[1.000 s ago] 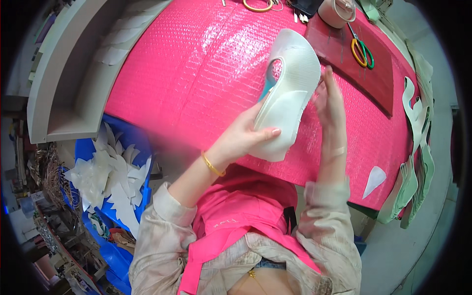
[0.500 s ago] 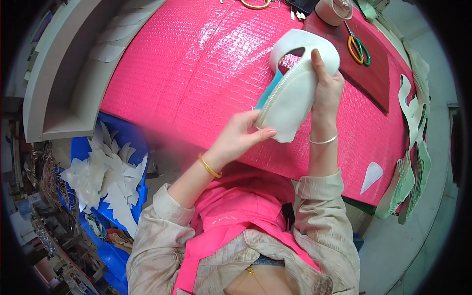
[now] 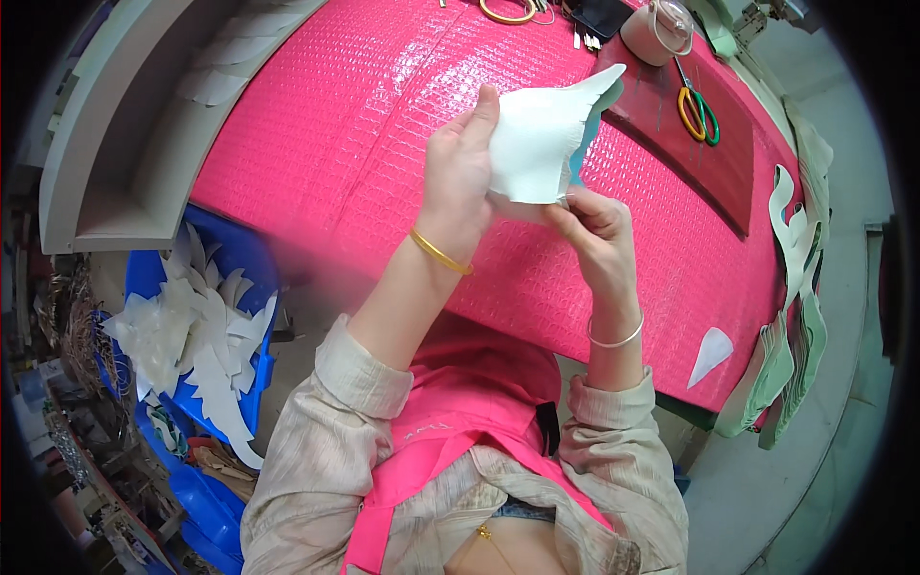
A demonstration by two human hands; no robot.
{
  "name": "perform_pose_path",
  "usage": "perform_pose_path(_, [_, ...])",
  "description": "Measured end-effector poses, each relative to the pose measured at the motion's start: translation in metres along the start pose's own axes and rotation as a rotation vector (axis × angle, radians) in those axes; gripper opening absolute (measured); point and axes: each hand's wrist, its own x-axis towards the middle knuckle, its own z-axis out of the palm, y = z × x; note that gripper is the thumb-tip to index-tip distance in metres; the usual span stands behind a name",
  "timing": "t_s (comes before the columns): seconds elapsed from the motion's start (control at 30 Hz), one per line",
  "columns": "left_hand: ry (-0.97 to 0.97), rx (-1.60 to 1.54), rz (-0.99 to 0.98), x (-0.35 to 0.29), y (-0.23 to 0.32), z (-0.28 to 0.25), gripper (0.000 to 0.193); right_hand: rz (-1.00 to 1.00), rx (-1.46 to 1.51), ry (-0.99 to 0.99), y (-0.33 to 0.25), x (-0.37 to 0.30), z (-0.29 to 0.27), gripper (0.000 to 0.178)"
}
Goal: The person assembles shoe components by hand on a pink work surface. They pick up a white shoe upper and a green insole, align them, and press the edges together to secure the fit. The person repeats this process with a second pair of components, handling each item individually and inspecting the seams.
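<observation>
Above the pink-covered table I hold a white shoe upper with light blue showing along its right edge. My left hand wraps the upper's left side, its thumb on top and the fingers hidden beneath. At the lower right corner my right hand pinches the edge between thumb and fingers. The underside of the upper is hidden from view.
Scissors with yellow and green handles lie on a dark red board, beside a white lidded pot. A white pointed scrap lies at the table's right. Pale green strips hang off that edge. Blue bins with white cut pieces stand left.
The shoe upper has been turned over, so its opening no longer shows. My left hand has moved up to its side, and my right hand has come down to its lower corner.
</observation>
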Motion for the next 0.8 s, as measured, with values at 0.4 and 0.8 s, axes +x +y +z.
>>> perform_pose_path(0.4, [0.079,0.073,0.117,-0.009,0.002,0.003,0.034,-0.18,-0.25,0.22,0.013,-0.017,0.022,0.032])
perform_pose_path(0.8, [-0.268,0.991,0.801,-0.075,-0.033,-0.005,0.016,-0.04,0.212,0.431,-0.011,0.016,0.011,0.044])
